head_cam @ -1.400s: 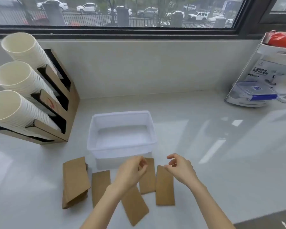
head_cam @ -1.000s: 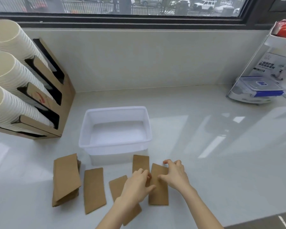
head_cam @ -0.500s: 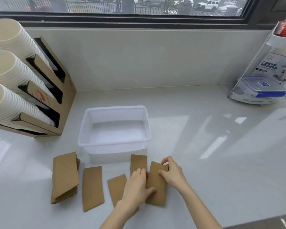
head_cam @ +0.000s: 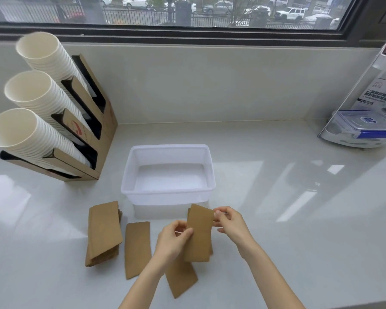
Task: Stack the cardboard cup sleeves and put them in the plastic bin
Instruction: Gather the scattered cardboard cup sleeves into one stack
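Pinching a flat brown cardboard cup sleeve by its long edges, the left hand and right hand are holding it lengthwise toward the empty translucent plastic bin, just beyond, near the white counter's front edge.

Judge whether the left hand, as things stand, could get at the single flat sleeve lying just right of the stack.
Probably not at once: the left hand is pinching the raised sleeve together with the right hand. Nothing covers the flat sleeve beside it.
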